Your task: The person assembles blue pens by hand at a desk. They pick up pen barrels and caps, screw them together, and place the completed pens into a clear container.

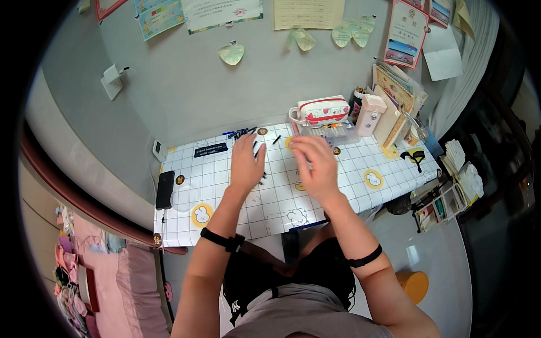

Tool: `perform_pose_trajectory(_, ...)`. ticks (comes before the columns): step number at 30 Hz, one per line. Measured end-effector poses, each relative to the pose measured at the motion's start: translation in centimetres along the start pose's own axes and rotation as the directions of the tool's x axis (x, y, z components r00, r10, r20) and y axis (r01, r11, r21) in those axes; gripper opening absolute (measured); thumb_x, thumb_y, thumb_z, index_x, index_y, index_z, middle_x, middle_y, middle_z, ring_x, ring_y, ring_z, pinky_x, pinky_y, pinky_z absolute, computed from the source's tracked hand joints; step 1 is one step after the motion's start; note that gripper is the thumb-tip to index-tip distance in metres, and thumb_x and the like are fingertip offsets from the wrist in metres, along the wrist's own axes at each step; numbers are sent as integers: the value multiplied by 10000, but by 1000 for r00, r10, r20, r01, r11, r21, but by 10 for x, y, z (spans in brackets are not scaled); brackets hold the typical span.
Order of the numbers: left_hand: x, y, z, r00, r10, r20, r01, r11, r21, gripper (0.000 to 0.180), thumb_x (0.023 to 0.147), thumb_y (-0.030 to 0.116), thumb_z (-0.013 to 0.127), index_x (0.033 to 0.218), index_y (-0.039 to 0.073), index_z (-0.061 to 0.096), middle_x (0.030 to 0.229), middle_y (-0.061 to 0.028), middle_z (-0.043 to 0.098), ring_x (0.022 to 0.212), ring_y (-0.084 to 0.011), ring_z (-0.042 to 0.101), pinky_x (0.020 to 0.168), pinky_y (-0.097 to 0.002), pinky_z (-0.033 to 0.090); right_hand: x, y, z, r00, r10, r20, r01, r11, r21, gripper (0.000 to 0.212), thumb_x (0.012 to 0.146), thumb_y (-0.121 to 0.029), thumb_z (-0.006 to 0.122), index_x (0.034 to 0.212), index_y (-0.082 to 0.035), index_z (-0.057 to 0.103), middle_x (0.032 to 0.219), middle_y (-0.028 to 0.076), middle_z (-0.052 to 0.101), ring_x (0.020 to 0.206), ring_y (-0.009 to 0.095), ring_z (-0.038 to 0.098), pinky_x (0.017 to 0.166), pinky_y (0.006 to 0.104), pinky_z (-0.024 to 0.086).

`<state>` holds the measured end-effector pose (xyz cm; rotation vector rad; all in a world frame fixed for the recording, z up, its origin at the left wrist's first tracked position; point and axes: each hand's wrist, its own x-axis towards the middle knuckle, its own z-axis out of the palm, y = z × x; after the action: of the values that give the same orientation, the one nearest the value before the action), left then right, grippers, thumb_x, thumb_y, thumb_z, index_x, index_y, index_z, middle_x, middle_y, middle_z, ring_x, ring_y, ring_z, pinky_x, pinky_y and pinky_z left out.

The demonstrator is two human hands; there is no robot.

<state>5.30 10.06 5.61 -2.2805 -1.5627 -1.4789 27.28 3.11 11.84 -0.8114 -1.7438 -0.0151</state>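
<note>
Closest of all, at the lower edge, a grey shirt (304, 310) and, just beyond, black shorts (248, 281). Forearms, each with a black band (366, 257), reaching over the near edge of a table with a white gridded cover (270, 217). Well in from that edge, the left hand (247, 167), fingers extended, thumb apart, grip released. Just at its fingertips, toward the table's back edge, a heap of small black sticks (252, 130), contact impossible to tell; more of the same strewn between both hands. Alongside, the right hand (319, 169), fingers bent, hold on anything impossible to tell.

Room to move: a broad stretch of grid rightward, as far as a black tool (417, 159), and a strip along the near edge. Tighter behind the right hand: clear box (341, 134), white-and-red pencil case (324, 110), pale pink bottle (370, 115) and upright books (390, 115), close together. Toward the left edge, a black phone (164, 190).

Beyond the back edge, a grey wall (169, 84) with pinned papers (222, 14). At lower left, a pink bed (135, 287); at lower right, an orange stool (413, 286) on pale floor (439, 248).
</note>
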Motion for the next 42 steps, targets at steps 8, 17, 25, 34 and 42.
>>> perform_pose_trajectory(8, -4, -107, -1, 828, -486, 280, 384, 855, 347, 898, 1122, 568, 564, 1678, -105, 357, 1679, -484, 319, 1567, -624, 341, 1314, -666, 259, -29, 32, 129, 698, 478, 533, -367, 878, -307, 853, 1119, -519, 618, 1621, 139, 412, 1648, 518, 344, 1564, 627, 372, 1315, 594, 325)
perform_pose_trajectory(17, 17, -148, 26, 771, -497, 398, 309, 838, 449, 1033, 1108, 689, 498, 1759, -63, 221, 1794, -396, 205, 1699, -500, 183, 1398, -568, 117, -19, 95, 193, 499, 701, 510, -407, 709, -576, 1130, 1055, -734, 567, 1762, 63, 189, 1817, 404, 95, 1715, 542, 46, 1390, 594, 67)
perform_pose_trajectory(25, 34, -145, 37, 804, -473, 359, 322, 855, 407, 984, 1119, 708, 417, 1761, -23, 269, 1828, -257, 255, 1719, -378, 213, 1405, -547, 136, -1, 115, 213, 560, 610, 560, -352, 788, -505, 1008, 1094, -619, 555, 1754, 64, 221, 1864, 250, 179, 1743, 387, 126, 1417, 501, 122)
perform_pose_trajectory(34, 33, -147, 44, 881, -401, 250, 286, 873, 394, 860, 1110, 637, 513, 1664, -15, 429, 1712, -212, 407, 1621, -378, 379, 1369, -588, 216, 14, 140, 230, 556, 622, 551, -436, 783, -445, 865, 1089, -437, 583, 1756, 11, 263, 1863, 208, 220, 1741, 329, 169, 1416, 477, 140)
perform_pose_trajectory(42, 35, -150, 40, 919, -316, 234, 262, 936, 234, 778, 1086, 503, 649, 1613, -41, 473, 1654, -256, 449, 1524, -454, 448, 1319, -516, 331, 14, 140, 240, 646, 583, 494, -390, 808, -442, 738, 1062, -377, 598, 1701, -65, 398, 1748, 140, 445, 1671, 276, 337, 1381, 461, 222)
